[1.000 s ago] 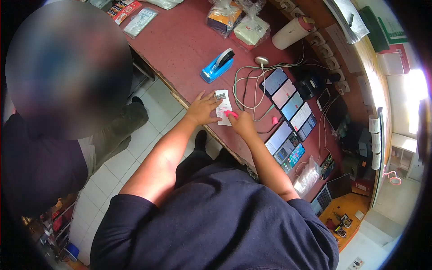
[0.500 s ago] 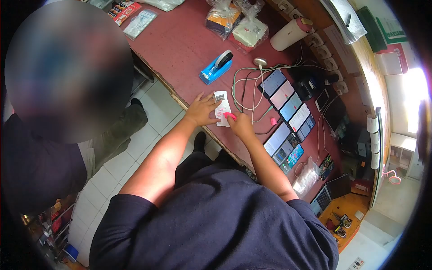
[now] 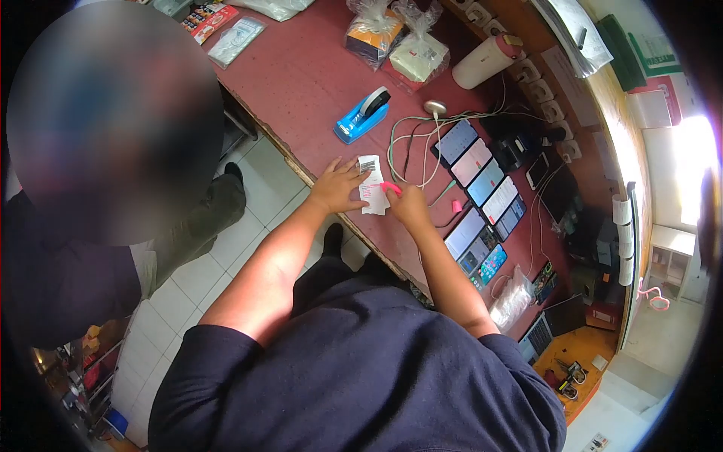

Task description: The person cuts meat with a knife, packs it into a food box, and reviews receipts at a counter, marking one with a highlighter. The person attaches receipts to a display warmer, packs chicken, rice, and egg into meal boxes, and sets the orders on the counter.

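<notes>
A small white paper slip (image 3: 373, 202) with a dark printed block and pink marks lies near the front edge of the red table. My left hand (image 3: 339, 185) rests flat on the slip's left side, fingers spread. In my right hand (image 3: 407, 205) is a pink highlighter (image 3: 389, 187), its tip end at the slip's right edge. The pink cap (image 3: 456, 206) lies on the table to the right of that hand. Beyond the slip stands a blue tape dispenser (image 3: 361, 118) with a roll in it.
Several phones (image 3: 474, 162) lie in rows to the right, with white and green cables (image 3: 422, 151) beside them. Bagged boxes (image 3: 374, 34) and a white bottle (image 3: 486, 62) stand at the back. Another person (image 3: 83, 264) is at the left, across the table's edge (image 3: 297, 172).
The highlighter and my right hand have shifted slightly up and to the right, toward the slip's edge. My left hand has stayed in place on the slip.
</notes>
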The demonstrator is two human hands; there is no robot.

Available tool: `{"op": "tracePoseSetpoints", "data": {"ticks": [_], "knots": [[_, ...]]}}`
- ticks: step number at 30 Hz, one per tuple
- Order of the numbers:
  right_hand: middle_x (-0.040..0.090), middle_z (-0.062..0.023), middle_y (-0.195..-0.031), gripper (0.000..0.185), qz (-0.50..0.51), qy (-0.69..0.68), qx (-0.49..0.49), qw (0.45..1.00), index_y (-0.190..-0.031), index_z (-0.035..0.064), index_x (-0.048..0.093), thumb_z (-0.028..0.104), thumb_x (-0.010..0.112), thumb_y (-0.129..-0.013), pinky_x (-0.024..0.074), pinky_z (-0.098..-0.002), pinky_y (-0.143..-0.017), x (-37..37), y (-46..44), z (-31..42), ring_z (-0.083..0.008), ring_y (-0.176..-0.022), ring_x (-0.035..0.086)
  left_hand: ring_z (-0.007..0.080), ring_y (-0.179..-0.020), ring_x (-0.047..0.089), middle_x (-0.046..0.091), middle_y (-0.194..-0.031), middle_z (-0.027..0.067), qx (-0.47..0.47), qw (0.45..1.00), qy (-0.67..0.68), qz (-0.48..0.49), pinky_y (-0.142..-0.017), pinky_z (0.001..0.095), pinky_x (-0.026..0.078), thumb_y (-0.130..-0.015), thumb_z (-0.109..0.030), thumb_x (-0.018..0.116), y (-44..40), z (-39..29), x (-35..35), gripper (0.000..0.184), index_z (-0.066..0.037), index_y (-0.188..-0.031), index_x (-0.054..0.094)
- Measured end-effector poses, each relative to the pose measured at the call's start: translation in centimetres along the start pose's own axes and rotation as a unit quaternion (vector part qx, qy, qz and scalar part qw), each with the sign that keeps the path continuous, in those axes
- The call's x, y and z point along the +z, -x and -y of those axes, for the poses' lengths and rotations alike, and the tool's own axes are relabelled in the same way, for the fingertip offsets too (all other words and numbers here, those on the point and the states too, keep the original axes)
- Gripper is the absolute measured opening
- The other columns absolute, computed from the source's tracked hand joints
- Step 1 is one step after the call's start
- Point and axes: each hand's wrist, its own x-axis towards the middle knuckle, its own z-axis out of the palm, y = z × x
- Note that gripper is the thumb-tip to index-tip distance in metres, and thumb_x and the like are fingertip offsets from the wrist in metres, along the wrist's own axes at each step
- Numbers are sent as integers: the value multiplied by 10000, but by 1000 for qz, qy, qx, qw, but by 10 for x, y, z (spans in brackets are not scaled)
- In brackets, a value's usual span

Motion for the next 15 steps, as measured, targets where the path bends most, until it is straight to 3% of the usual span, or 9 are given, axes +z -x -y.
{"op": "tracePoseSetpoints", "data": {"ticks": [1,3,4,5,6,7,9,13,15], "knots": [[608,-250,-712,291,0,1,0,1000,-847,-10,653,275,604,-813,477,-457,-631,1,-1,-5,-409,-712,617,270,-1327,320,494,-1317,97,7,1000,1,-14,-1100,504,181,-704,-546,642,0,0,1,766,-125,-1321,469],[626,-170,-644,268,-147,-112,-66,981,-862,3,648,262,583,-847,466,-399,-556,8,-2,-16,-314,-589,616,271,-1325,322,492,-1319,95,5,1000,3,-11,-1098,506,183,-703,-549,642,0,1,2,768,-127,-1320,470],[626,-170,-644,268,-147,-112,-66,981,-862,3,648,262,583,-847,466,-399,-556,8,-2,-17,-314,-589,616,272,-1324,325,491,-1320,93,3,1000,5,-8,-1097,508,185,-701,-553,642,0,1,2,769,-129,-1320,470],[625,-115,-656,268,-85,-271,7,959,-905,16,638,271,566,-872,453,-358,-535,8,-3,-17,-240,-569,591,272,-1324,325,491,-1320,93,3,1000,5,-8,-1097,508,185,-701,-553,642,0,1,2,769,-129,-1320,470],[624,-60,-668,269,-21,-421,80,903,-949,28,628,280,548,-896,440,-318,-515,9,-3,-18,-166,-550,566,273,-1321,329,489,-1323,91,-1,1000,4,-3,-1096,509,187,-701,-555,642,0,2,2,771,-129,-1320,470],[624,-60,-668,269,-22,-421,81,903,-949,28,628,280,548,-896,440,-318,-515,9,-3,-23,-166,-550,566,275,-1319,333,487,-1326,89,-3,1000,3,2,-1095,511,189,-701,-558,642,0,1,2,772,-129,-1319,470],[601,-5,-759,264,92,-356,176,913,-1038,51,593,280,510,-935,430,-241,-558,10,-3,-36,-84,-619,525,279,-1317,336,487,-1325,88,-1,1000,10,-4,-1093,512,193,-700,-558,643,-1,1,0,768,-137,-1319,471],[625,-20,-821,275,131,-323,218,912,-1150,78,529,255,515,-940,458,-239,-626,24,-11,-60,-98,-691,564,289,-1316,336,490,-1321,84,4,1000,12,-12,-1089,514,200,-698,-559,647,0,0,-2,756,-166,-1321,474],[622,-23,-821,266,129,-523,180,823,-1153,79,512,250,486,-952,460,-232,-647,31,-7,-55,-106,-698,567,291,-1317,334,489,-1323,81,6,1000,8,-9,-1089,514,201,-696,-561,648,0,-1,-3,758,-174,-1323,471]]}}
